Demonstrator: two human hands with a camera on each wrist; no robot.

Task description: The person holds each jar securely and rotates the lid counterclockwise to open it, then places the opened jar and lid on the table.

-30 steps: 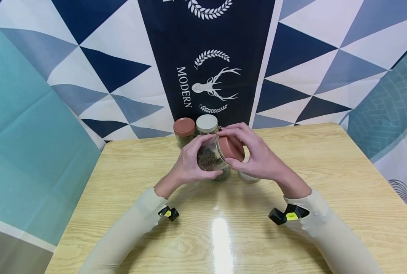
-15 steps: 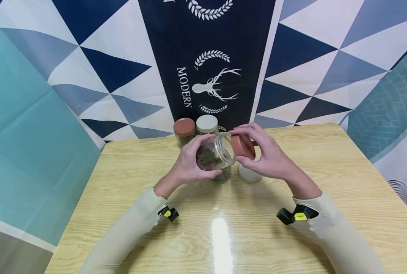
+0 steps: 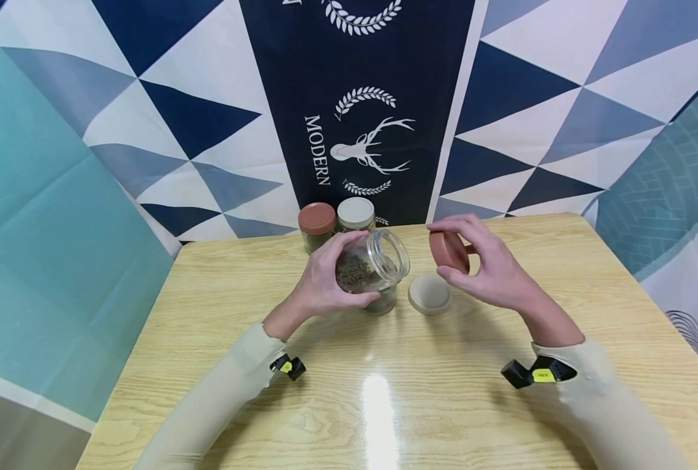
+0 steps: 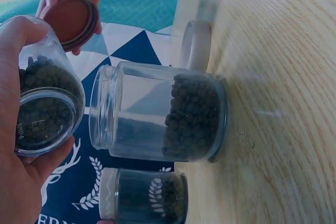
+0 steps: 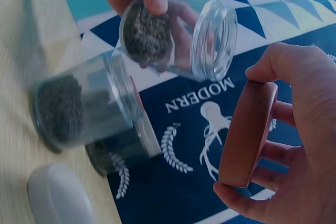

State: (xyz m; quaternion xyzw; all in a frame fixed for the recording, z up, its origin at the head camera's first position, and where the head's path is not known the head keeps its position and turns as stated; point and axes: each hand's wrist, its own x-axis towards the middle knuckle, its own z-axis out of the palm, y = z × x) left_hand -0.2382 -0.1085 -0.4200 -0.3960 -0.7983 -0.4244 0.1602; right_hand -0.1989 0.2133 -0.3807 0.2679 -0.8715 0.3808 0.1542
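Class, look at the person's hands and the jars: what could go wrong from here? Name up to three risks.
1. The left hand holds an uncapped jar tilted, so its dark pellets might spill onto the table.
2. The open standing jar appears just below; a careless dip might knock it.
3. The right hand grips the red lid by its edge, so it might slip and fall near the white lid.

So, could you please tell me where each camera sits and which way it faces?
Head: worn on the head, facing forward and down at the table; left hand, right hand and both sleeves show.
Left wrist: worn there, facing the standing open jar; both hands show.
Right wrist: worn there, facing the held red lid and, beyond it, the held jar; both hands show.
Both wrist views share these jars and the loose white lid.
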